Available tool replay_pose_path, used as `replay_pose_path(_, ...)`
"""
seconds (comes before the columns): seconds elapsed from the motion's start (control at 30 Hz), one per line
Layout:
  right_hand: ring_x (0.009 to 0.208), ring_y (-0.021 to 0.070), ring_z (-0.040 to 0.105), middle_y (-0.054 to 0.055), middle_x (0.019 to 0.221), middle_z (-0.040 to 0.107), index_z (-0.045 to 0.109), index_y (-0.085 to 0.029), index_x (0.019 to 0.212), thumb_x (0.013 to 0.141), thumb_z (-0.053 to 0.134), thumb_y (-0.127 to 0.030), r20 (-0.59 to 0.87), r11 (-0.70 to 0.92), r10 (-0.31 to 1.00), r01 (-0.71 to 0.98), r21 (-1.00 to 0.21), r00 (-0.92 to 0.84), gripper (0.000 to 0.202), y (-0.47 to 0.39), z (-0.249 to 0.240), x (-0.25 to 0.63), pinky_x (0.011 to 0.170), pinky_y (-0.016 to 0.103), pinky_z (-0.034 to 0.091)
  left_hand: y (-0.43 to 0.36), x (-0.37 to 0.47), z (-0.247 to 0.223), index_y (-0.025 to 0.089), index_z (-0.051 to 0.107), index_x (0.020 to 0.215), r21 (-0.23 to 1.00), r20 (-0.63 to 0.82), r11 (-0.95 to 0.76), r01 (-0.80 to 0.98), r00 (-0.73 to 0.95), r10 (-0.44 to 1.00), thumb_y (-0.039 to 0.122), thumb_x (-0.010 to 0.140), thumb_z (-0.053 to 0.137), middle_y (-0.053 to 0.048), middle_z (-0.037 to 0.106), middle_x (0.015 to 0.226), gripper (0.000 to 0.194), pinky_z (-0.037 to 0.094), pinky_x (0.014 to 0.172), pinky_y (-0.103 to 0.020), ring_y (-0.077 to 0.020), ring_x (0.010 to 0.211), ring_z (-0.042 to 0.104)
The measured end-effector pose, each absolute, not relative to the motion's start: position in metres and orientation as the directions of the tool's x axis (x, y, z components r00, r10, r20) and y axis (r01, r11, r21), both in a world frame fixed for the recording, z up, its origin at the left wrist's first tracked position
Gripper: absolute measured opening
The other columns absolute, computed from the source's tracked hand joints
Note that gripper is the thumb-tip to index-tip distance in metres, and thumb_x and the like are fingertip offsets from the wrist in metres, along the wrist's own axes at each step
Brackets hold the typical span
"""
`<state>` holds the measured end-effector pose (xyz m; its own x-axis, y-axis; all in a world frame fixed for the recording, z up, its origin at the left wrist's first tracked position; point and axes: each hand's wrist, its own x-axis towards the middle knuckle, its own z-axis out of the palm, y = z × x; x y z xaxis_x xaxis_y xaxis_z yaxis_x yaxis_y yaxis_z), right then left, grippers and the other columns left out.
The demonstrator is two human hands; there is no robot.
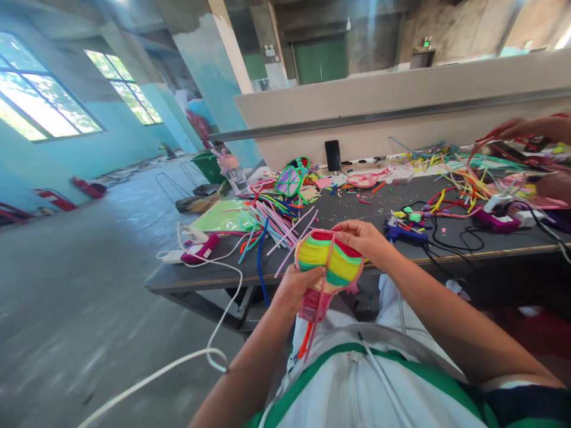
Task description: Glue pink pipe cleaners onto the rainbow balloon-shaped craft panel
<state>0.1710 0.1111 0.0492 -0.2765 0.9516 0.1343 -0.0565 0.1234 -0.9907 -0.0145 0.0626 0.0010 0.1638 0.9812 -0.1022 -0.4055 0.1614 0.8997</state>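
A striped craft piece [349, 261] in red, yellow and green, with a pink edge and a darker pink lower part, is held above my lap. My left hand [297, 285] grips its left lower side, the thumb lying across the front. At the top edge, my right hand [359, 238] pinches the rim near the upper end of a pink strip [322, 291] that runs down the middle of the piece. An orange stem [306, 340] hangs below it.
On the dark table [375, 208] lie a bundle of pink and purple sticks [274, 223], a blue glue gun [405, 233], a purple power socket [200, 249] and a black phone [332, 156]. A white cable hangs at left. Another person's hands [535, 131] are at far right.
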Motion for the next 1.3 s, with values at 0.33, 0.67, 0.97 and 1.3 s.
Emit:
replay_pose_path(0.33, 0.05, 0.01, 0.055, -0.002, 0.06, 0.066, 0.071, -0.017, 0.077, 0.062, 0.077, -0.025, 0.07, 0.063, 0.984, -0.048, -0.997, -0.165, 0.018, 0.139, 0.037, 0.16, 0.048, 0.021, 0.042, 0.084, -0.014, 0.006, 0.011, 0.074, 0.097, 0.931, -0.136, 0.179, -0.317, 0.151, 0.979, 0.024, 0.054, 0.09, -0.011, 0.077, 0.098, 0.048, 0.058, 0.084, -0.04, -0.0291, 0.088, 0.073)
replay_pose_path(0.67, 0.057, 0.0148, 0.066, 0.0, 0.061, 0.069, 0.068, -0.015, 0.069, 0.067, 0.074, -0.007, -0.031, -0.032, 0.999, -0.187, -0.982, -0.009, 0.011, 0.237, 0.076, 0.208, 0.065, 0.03, 0.056, 0.189, -0.084, 0.045, 0.016, 0.069, 0.109, 1.0, 0.02, -0.02, 0.006, 0.021, 1.0, 0.046, 0.069, 0.08, -0.008, 0.073, 0.1, 0.051, 0.056, 0.075, -0.03, -0.0183, 0.079, 0.07)
replay_pose_path(0.97, 0.064, 0.0183, 0.07, 0.008, 0.073, 0.075, 0.074, -0.01, 0.075, 0.07, 0.067, -0.003, 0.056, 0.094, 0.987, -0.255, -0.962, 0.152, 0.011, 0.234, 0.123, 0.309, 0.074, 0.036, 0.058, 0.224, -0.003, 0.042, 0.024, 0.069, 0.113, 0.134, 0.016, -0.696, 0.706, 0.7, 0.714, 0.024, 0.084, 0.06, -0.008, 0.065, 0.126, 0.031, 0.039, 0.103, -0.042, -0.0258, 0.12, 0.056)
replay_pose_path(1.3, 0.065, 0.0193, 0.07, 0.014, 0.086, 0.077, 0.076, -0.015, 0.076, 0.071, 0.069, -0.009, -0.138, -0.079, 0.943, -0.198, -0.977, 0.303, 0.011, 0.211, 0.108, 0.349, 0.068, 0.036, 0.057, 0.24, 0.021, 0.053, 0.021, 0.066, 0.101, -0.039, -0.241, -0.782, 0.622, 0.754, 0.611, 0.015, 0.081, 0.057, -0.007, 0.071, 0.097, 0.022, 0.041, 0.094, -0.035, -0.0205, 0.098, 0.065)
